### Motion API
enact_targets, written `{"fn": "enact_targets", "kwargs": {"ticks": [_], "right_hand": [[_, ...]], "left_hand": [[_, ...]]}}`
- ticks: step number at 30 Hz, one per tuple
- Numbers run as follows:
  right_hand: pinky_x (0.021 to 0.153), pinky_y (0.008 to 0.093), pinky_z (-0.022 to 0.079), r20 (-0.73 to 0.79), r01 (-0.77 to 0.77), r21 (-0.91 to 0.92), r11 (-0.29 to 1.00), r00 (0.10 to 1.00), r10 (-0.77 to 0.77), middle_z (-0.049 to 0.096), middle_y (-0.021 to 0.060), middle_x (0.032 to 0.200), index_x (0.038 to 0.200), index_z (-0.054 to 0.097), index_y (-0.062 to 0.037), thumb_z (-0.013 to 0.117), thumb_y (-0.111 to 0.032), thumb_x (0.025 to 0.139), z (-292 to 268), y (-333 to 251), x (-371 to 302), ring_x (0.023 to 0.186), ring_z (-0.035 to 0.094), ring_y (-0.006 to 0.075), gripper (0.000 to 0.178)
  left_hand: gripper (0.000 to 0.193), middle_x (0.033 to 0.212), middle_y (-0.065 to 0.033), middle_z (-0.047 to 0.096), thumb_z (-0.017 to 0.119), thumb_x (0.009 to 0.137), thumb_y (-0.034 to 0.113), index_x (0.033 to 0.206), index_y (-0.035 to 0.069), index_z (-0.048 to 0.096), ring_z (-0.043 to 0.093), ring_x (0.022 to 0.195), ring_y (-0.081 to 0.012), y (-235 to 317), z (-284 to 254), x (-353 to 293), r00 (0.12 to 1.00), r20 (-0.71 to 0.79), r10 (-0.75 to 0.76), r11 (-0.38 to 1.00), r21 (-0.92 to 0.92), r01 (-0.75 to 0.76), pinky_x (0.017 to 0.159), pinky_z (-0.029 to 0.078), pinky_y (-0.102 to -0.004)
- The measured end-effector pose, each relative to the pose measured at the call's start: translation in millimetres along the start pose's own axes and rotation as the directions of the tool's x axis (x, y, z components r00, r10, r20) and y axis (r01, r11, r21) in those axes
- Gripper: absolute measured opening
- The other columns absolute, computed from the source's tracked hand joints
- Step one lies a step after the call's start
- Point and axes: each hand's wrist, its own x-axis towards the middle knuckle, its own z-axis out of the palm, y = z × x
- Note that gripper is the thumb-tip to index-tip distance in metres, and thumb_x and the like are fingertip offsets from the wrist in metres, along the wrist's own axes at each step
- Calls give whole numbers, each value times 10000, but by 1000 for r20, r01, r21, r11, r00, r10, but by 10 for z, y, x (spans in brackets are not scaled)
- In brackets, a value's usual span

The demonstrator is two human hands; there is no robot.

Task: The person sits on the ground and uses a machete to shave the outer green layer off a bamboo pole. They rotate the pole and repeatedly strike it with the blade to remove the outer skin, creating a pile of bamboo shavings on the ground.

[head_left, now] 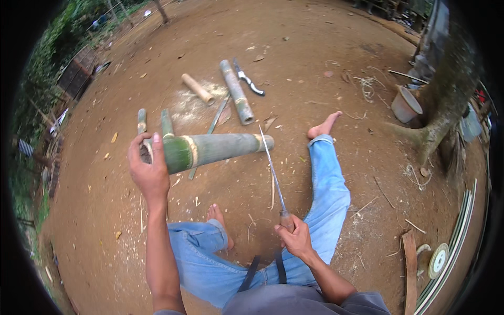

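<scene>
My left hand (148, 169) is closed round the open left end of a thick bamboo pole (226, 147), with the thumb on top. The pole lies nearly level across the view, bright green at that end and greyish toward the right. In my right hand (298, 237) is a knife (273, 172), gripped by its wooden handle. Its long narrow blade shows almost edge-on and points up and away. The tip appears beside the pole's right end; whether blade and pole touch I cannot tell.
Beyond the pole lie a grey bamboo length (237, 93), a saw (249, 81), a tan cylinder (198, 89) and a bamboo strip (216, 121). Two bamboo stubs (142, 121) stand behind its left part. A bucket (406, 104) sits by a tree (446, 100); thin poles (455, 239) lie right.
</scene>
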Motion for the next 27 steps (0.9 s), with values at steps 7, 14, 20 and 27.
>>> {"fn": "enact_targets", "kwargs": {"ticks": [7, 14, 20, 27], "right_hand": [[503, 384, 450, 163, 381, -135, 914, 919, -359, 558, 139, 585, 1020, 569, 0, 723, -196, 862, 595, -265, -17, 503, 601, 245, 294], [514, 441, 488, 305, 511, -259, 820, 849, -432, 628, 190, 642, 1074, 557, -2, 747, -187, 845, 859, -659, -78, 564, 653, 366, 351], [558, 486, 501, 232, 233, -423, 876, 962, -144, 616, 254, 648, 966, 580, 2, 732, -148, 828, 818, -536, 197, 675, 658, 455, 254], [547, 452, 512, 193, 155, -377, 913, 977, -86, 617, 223, 651, 949, 572, -18, 767, -144, 767, 734, -314, 145, 636, 656, 415, 295]], "left_hand": [[387, 1062, -125, 576, 363, 1089, 305, 1161, -7, 580, 537, 996, -194, 131, -310, -557, 982, -5, -188, 970, -155, 186, 905, 419, -347], [391, 1094, -77, 543, 322, 1102, 335, 1232, 31, 531, 535, 1000, -171, 24, -441, -1123, 925, 13, -380, 902, -217, 373, 902, 433, -327], [412, 1128, -93, 532, 285, 1108, 349, 1201, 30, 529, 545, 1037, -187, 41, -518, -1504, 907, -66, -416, 891, -229, 392, 917, 451, -324], [409, 1133, -114, 520, 267, 1112, 306, 1204, -8, 512, 525, 1049, -193, 0, -535, -1735, 935, -85, -344, 928, -183, 324, 934, 435, -322]]}}
